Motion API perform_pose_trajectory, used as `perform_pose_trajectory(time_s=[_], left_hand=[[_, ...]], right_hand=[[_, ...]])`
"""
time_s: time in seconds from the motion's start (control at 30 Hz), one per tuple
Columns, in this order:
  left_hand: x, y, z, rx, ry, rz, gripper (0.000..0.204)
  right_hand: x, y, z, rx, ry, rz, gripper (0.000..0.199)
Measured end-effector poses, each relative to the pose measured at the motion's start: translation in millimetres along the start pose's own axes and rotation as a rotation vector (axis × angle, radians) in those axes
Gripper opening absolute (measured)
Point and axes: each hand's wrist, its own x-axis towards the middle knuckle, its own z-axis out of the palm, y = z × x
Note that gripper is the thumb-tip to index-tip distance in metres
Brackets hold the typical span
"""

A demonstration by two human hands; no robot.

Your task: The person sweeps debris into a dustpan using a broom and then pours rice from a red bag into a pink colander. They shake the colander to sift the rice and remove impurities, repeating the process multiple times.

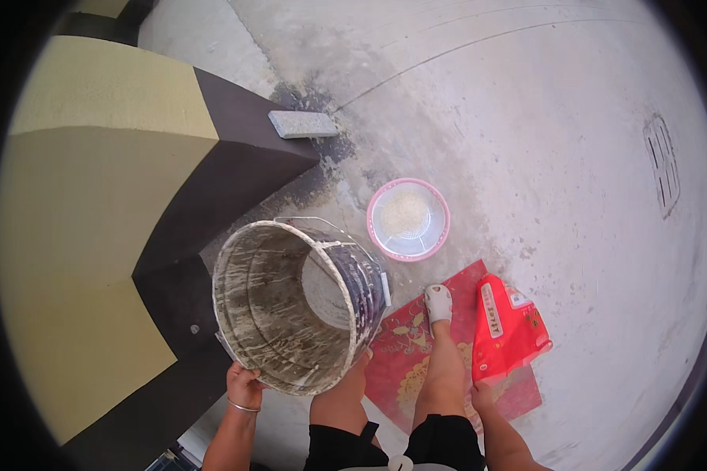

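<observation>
My left hand is closed on the near rim of a large bucket. The bucket is tilted so its mouth faces me; pale dried splashes streak its dark inside, and a wire handle with a white grip hangs at its far side. Low on the right, my right hand is closed on the lower corner of a red plastic bag, which hangs over the mat. Beyond the bucket, a pink-rimmed colander rests on the ground with a heap of whitish grains in it.
A red patterned mat lies under my foot, which wears a light clog. To the left rises a yellow wall with a dark base. A stone block lies by its corner. A drain grate is at far right.
</observation>
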Motion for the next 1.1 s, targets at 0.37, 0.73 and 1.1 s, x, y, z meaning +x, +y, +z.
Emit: perform_pose_trajectory(time_s=[0.37, 0.73, 1.1], left_hand=[[8, -33, -97, -0.058, -0.449, 0.308, 0.024], [62, -42, -144, -0.015, -0.674, 0.465, 0.024], [97, -36, -70, -0.226, -0.666, 0.390, 0.023]], right_hand=[[-105, 22, 284, -0.258, 0.090, 0.438, 0.033], [-195, 23, 428, 0.148, 0.706, 0.830, 0.048], [-298, -34, 427, 0.133, 1.432, 0.396, 0.031]])
